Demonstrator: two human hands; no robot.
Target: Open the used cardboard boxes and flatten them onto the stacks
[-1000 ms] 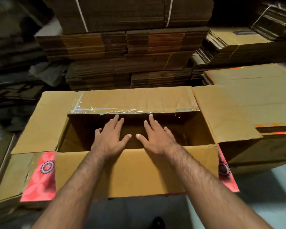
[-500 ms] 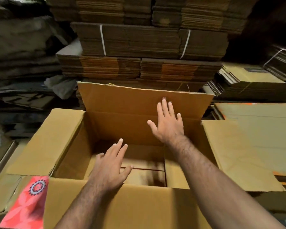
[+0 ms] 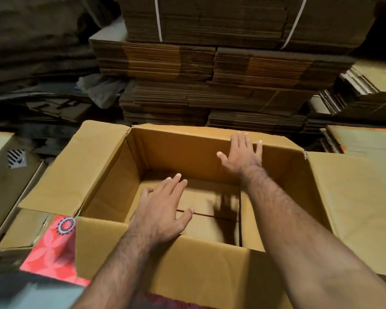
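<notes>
Opening the box: top flaps out, bottom not yet undone.

The box [image 3: 187, 264] stands upright in front of the person, before the stacks [image 3: 221, 70] of flattened cardboard, with its side flaps folded outward and a red patterned flap [image 3: 51, 248] hanging at the near left corner. The right hand [image 3: 242, 152] lies flat, fingers straight and spread, against the inside of the far wall near its top edge; the left hand [image 3: 163, 208] reaches over the near wall into the box, fingers straight and slightly apart, gripping nothing, and whether it touches the card I cannot tell. The bottom flaps [image 3: 205, 210] look closed along a dark seam. By my judgement the step in hand is opening; the next move calls for parting that bottom seam, then pushing opposite corners together so the walls collapse flat for the stacks.
</notes>
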